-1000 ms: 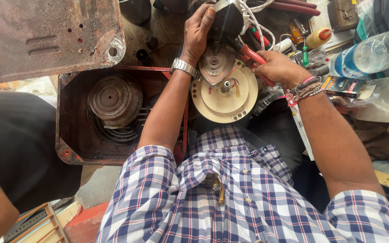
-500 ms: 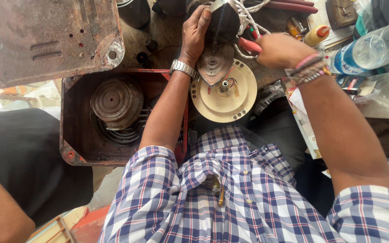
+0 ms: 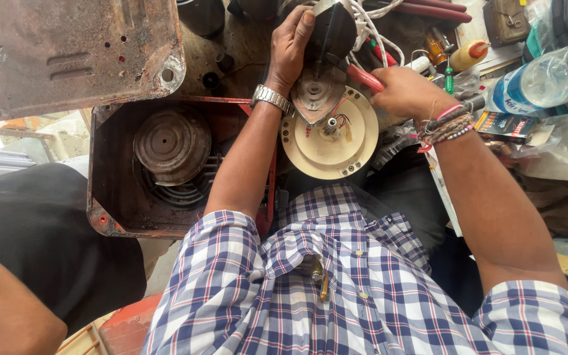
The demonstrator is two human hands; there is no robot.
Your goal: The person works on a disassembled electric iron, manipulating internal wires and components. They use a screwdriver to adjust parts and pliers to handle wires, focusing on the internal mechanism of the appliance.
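My left hand (image 3: 292, 41) grips a black motor body (image 3: 334, 31) that sits above a round cream base plate (image 3: 320, 143) with a grey metal bracket (image 3: 314, 94) on it. A silver watch is on that wrist. My right hand (image 3: 405, 90) is closed on red-handled pliers (image 3: 365, 76), whose jaws point left toward the motor and its white wires (image 3: 371, 25). Bead bracelets circle the right wrist.
A rusty red metal housing (image 3: 110, 217) with a round rusty disc (image 3: 171, 144) lies at the left, under a rusted flat plate (image 3: 67, 49). A plastic water bottle (image 3: 547, 75), a small orange-capped bottle (image 3: 466, 54) and tools crowd the right. Another person's dark-clothed leg (image 3: 27, 243) is at lower left.
The view has shifted slightly. My right hand with the pliers rose toward the motor's wires and now sits a little lower beside it. The left hand keeps its grip.
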